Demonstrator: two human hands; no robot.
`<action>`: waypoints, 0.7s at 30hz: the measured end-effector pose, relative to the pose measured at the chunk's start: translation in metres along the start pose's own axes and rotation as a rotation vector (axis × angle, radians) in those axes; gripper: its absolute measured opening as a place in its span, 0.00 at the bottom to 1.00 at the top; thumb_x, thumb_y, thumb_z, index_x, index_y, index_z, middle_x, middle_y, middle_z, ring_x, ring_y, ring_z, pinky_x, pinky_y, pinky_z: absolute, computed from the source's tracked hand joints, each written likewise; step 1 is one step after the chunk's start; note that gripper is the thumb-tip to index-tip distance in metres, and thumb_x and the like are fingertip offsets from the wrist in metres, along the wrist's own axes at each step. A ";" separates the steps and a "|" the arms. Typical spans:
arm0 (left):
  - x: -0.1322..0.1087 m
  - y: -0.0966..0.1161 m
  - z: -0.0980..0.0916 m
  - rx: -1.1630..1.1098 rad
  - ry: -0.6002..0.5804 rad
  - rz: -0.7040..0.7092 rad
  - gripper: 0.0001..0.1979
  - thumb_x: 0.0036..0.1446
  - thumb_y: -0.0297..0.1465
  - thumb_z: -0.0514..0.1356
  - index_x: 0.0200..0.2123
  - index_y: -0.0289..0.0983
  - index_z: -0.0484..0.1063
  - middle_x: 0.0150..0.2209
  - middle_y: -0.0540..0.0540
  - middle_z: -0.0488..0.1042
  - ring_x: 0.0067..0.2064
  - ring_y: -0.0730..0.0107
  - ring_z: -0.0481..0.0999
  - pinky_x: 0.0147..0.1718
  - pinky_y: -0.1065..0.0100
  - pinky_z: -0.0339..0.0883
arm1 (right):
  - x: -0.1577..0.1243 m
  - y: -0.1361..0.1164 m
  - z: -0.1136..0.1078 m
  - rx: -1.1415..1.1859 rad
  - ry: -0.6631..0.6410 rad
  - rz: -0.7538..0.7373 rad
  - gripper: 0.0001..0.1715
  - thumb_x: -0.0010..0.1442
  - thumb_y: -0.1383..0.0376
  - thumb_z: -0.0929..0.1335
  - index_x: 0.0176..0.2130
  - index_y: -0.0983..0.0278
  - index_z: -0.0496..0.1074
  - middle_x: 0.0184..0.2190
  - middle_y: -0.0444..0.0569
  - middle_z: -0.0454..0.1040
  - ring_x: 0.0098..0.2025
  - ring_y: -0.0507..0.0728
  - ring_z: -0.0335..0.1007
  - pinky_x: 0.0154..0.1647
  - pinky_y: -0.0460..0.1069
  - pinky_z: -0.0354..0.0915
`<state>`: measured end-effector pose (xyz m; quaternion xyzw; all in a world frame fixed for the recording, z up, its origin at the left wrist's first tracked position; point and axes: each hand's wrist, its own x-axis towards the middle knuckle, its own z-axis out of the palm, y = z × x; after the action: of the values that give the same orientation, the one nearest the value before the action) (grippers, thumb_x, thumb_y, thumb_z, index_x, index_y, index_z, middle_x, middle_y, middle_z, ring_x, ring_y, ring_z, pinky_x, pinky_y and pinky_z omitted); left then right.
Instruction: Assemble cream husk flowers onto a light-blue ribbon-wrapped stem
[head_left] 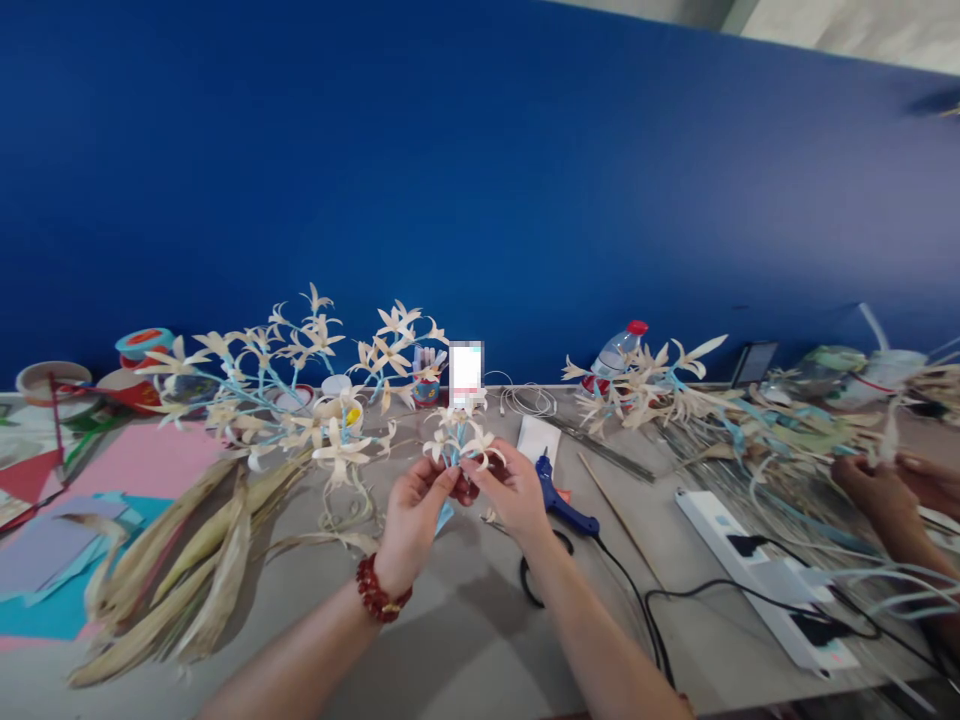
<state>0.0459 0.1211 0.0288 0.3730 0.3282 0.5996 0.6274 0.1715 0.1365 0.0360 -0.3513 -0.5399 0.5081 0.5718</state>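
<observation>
Between my two hands is a small sprig of cream artificial flowers [459, 432] with pale blue stems. My left hand [416, 505], with a red beaded bracelet [381, 590] at the wrist, pinches the stems from the left. From the right, my right hand [514, 490] grips the same sprig just below its petals. Some fingertips are hidden behind the stems. Close to my right hand lie a blue glue gun [564, 505] and black-handled scissors [531, 582], partly covered by my forearm. Left of my hands stand larger branches of similar flowers [341, 450].
Dried corn husks [180, 565] and coloured paper [71, 550] lie at the left. A white power strip [761, 580] with black cables is at the right, beside a co-worker's hands [881, 495]. A plastic bottle [621, 350] and a lit phone [466, 372] stand near the blue wall [480, 180].
</observation>
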 end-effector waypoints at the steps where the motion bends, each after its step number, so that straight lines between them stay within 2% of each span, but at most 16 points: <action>1: -0.001 0.000 0.000 -0.011 0.000 0.004 0.06 0.53 0.31 0.64 0.30 0.34 0.73 0.25 0.49 0.76 0.26 0.73 0.74 0.30 0.70 0.69 | -0.001 0.000 0.002 0.019 0.010 -0.008 0.06 0.56 0.62 0.70 0.31 0.62 0.70 0.21 0.41 0.69 0.20 0.50 0.66 0.20 0.45 0.66; 5: -0.002 0.003 0.002 -0.040 0.003 0.021 0.05 0.53 0.30 0.63 0.29 0.34 0.72 0.24 0.50 0.76 0.26 0.74 0.74 0.30 0.71 0.68 | -0.005 0.003 0.006 0.015 0.050 -0.075 0.06 0.56 0.63 0.70 0.30 0.63 0.70 0.21 0.41 0.69 0.19 0.50 0.65 0.20 0.45 0.65; 14: -0.001 0.004 0.005 -0.065 0.017 0.048 0.05 0.54 0.30 0.63 0.29 0.35 0.72 0.25 0.50 0.77 0.26 0.74 0.74 0.30 0.72 0.68 | -0.010 0.027 0.005 -0.112 0.197 -0.313 0.07 0.56 0.62 0.69 0.28 0.62 0.72 0.30 0.47 0.71 0.27 0.52 0.66 0.26 0.46 0.65; 18: -0.002 0.004 0.007 -0.080 0.055 0.040 0.05 0.52 0.30 0.65 0.29 0.35 0.72 0.26 0.50 0.77 0.26 0.74 0.74 0.30 0.72 0.68 | -0.012 0.031 0.007 -0.071 0.199 -0.336 0.06 0.56 0.62 0.69 0.29 0.62 0.73 0.31 0.47 0.70 0.27 0.52 0.66 0.26 0.46 0.65; 21: -0.002 0.005 0.007 -0.098 0.068 0.014 0.06 0.51 0.30 0.65 0.29 0.35 0.72 0.26 0.50 0.77 0.26 0.74 0.74 0.30 0.72 0.68 | -0.013 0.028 0.009 -0.043 0.200 -0.281 0.07 0.55 0.61 0.70 0.29 0.62 0.73 0.31 0.47 0.70 0.26 0.52 0.65 0.25 0.46 0.64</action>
<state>0.0497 0.1186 0.0368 0.3233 0.3170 0.6317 0.6293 0.1587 0.1298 0.0074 -0.3333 -0.5350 0.3740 0.6803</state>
